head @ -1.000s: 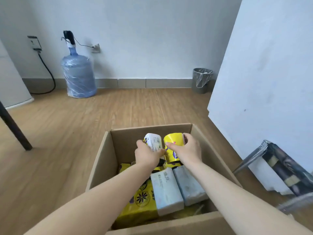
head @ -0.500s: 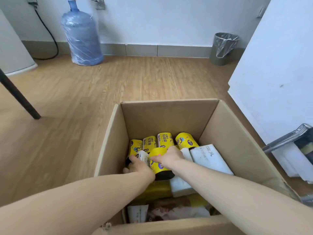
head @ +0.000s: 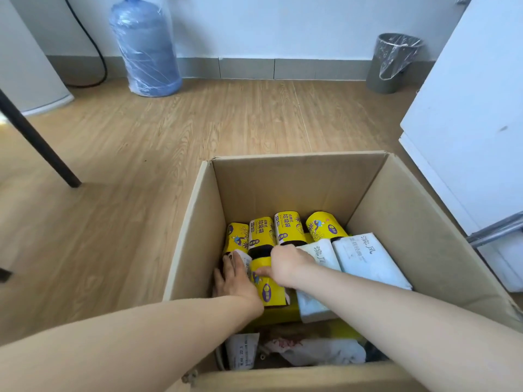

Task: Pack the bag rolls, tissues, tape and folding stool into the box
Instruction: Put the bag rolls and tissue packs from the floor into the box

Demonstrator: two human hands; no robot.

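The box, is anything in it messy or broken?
Nothing looks broken. The box holds four yellow bag rolls in a neat row at the far wall and two tissue packs side by side. Only the near end looks untidy: loose crumpled wrappers.

Both forearms are bare from the lower frame edge to the wrists, with no sleeve or cuff anywhere along them. The left hand wears no glove, ring or band on the parts that show, and its wrist carries no watch or strap. The right hand is likewise uncovered, its wrist plain. The fingernails cannot be made out from the head camera.
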